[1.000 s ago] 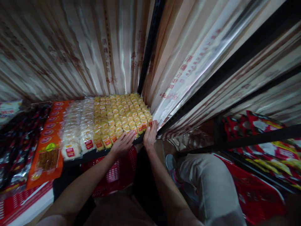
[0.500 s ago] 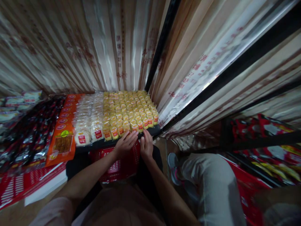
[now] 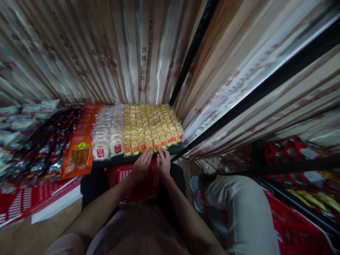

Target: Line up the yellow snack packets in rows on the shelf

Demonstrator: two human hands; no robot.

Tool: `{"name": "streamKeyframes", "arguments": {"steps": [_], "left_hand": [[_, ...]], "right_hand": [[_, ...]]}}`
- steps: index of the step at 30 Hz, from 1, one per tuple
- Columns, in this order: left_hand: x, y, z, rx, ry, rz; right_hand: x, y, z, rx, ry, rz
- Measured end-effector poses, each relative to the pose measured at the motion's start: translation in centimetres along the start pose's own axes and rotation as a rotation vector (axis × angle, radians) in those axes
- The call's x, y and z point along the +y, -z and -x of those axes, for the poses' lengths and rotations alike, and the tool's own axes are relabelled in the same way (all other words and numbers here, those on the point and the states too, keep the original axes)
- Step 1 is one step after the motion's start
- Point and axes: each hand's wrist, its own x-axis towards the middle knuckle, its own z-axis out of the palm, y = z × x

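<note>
Small yellow snack packs (image 3: 151,124) with red-and-white labels stand in close rows on the dark shelf (image 3: 106,163). My left hand (image 3: 142,163) is at the front row, fingers stretched out and together, tips against the lower part of a pack. Close beside it on the right, my right hand (image 3: 163,162) has its slightly bent fingertips at the neighbouring front packs. Neither hand shows a pack lifted from its row. Just left of the yellow packs are clear bags of round white snacks (image 3: 101,151). A red basket (image 3: 120,177) sits under the shelf, between my legs.
Orange packets (image 3: 78,156) and dark shiny packets (image 3: 50,152) continue along the shelf to the left. A black post (image 3: 192,49) rises behind, against printed cream sheeting (image 3: 124,53). At right are another person's knee (image 3: 244,202), a red basket (image 3: 302,226) and a rack of red packets (image 3: 308,152).
The view has shifted, so the shelf appears farther right. My right fingers, which pointed forward, now bend in towards the front packs. My left hand stays at the front row.
</note>
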Motion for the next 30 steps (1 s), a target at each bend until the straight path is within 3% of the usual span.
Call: {"name": "streamKeyframes", "arguments": {"steps": [7,15,26,30], "left_hand": [[-0.6,-0.1,0.0,0.074,0.013,0.044],[-1.1,-0.2,-0.7,0.021,-0.032,0.051],[-1.5,-0.4,0.1,0.054,-0.062,0.036],[-1.7,0.0,-0.1,0.038,-0.084,0.033]], "right_hand": [[0.0,0.0,-0.2,0.028,-0.023,0.018],[0.4,0.4,-1.0,0.014,0.03,0.084],[0.5,0.3,-0.9,0.047,0.047,0.2],[0.5,0.5,-1.1,-0.029,0.087,0.248]]}}
